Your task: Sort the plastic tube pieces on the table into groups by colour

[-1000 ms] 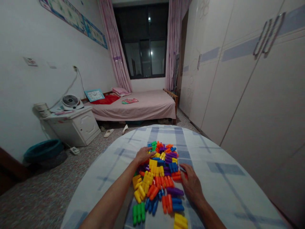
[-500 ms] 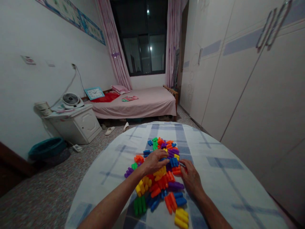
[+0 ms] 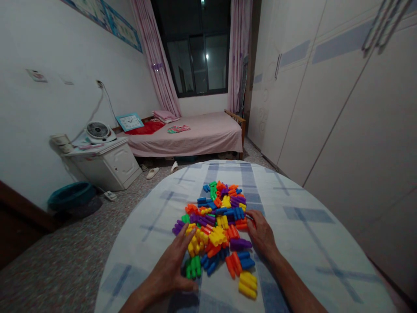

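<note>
A pile of colourful plastic building pieces [image 3: 217, 237], with rounded finger-like prongs, covers the middle of the table. My left hand [image 3: 176, 263] is at the pile's near left side, fingers spread and thumb apart. Its fingertips reach the yellow pieces [image 3: 196, 243], and a green piece [image 3: 193, 267] sits between thumb and fingers. On the right, my right hand [image 3: 261, 234] lies against the pile's edge, fingers loosely bent, next to an orange piece [image 3: 241, 224] and a blue piece [image 3: 239, 213]. I see nothing gripped in it. A separate yellow piece [image 3: 248, 285] lies nearest me.
The round table wears a checked white-and-blue cloth [image 3: 293, 243]. Beyond it stands a bed [image 3: 202, 134]; wardrobes [image 3: 342, 143] line the right. To the left are a white cabinet [image 3: 120, 167] with a fan [image 3: 98, 131] and a teal bin [image 3: 71, 195].
My left hand has left the middle of the pile and come back toward me to the near left, fingers spreading. My right hand stays at the right edge. The view has shifted slightly.
</note>
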A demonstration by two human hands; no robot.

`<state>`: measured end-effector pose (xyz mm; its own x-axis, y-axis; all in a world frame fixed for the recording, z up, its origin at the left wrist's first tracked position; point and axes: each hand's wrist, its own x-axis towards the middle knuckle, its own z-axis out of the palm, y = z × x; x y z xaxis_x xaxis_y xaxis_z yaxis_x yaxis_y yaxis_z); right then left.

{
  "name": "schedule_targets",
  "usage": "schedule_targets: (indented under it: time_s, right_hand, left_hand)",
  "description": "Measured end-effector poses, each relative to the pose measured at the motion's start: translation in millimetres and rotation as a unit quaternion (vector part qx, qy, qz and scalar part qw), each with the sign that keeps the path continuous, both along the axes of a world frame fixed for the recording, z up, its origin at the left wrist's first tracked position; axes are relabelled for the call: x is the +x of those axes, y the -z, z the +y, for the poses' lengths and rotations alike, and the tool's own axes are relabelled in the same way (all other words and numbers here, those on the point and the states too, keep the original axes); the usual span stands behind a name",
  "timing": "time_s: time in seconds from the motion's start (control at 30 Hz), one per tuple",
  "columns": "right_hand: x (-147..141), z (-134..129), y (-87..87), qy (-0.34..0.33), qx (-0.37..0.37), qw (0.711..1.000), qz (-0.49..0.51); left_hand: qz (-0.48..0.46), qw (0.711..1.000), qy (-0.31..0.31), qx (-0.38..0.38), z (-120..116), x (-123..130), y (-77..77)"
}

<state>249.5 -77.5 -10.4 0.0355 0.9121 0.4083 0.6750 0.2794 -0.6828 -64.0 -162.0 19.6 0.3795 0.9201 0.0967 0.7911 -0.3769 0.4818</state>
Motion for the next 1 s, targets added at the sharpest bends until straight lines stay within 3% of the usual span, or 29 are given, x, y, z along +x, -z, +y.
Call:
schedule_targets:
  time_s: [0.13, 0.23, 0.5, 0.7, 0.87, 1.0]
  right_hand:
    - [-1, -1, -1.3, -0.002, 0.003, 1.000, -0.001]
    - [0, -2, -1.6, 0.002, 0.002, 1.000, -0.002]
    - [1, -1, -1.2, -0.003, 0.004, 1.000, 0.014]
    - [1, 0, 1.4, -0.004, 0.022, 1.000, 0.019]
    - [1, 2, 5.5, 0.001, 0.021, 1.000, 0.016]
    - [0, 3, 3.2, -0.003, 0.013, 1.000, 0.011]
  left_hand:
    - [-0.004, 0.999, -0.020, 0.045, -3, 27, 25.6]
    - [-0.034, 0.995, -0.044, 0.085, 6, 53, 26.2]
    - [-0.080, 0.992, -0.004, 0.096, 35, 96, 3.7]
    - [-0.099, 0.988, -0.009, 0.114, 82, 120, -19.2]
    - [-0.052, 0.992, -0.030, 0.113, 121, 131, -42.1]
    - [-0.010, 0.990, -0.069, 0.120, 154, 129, -49.4]
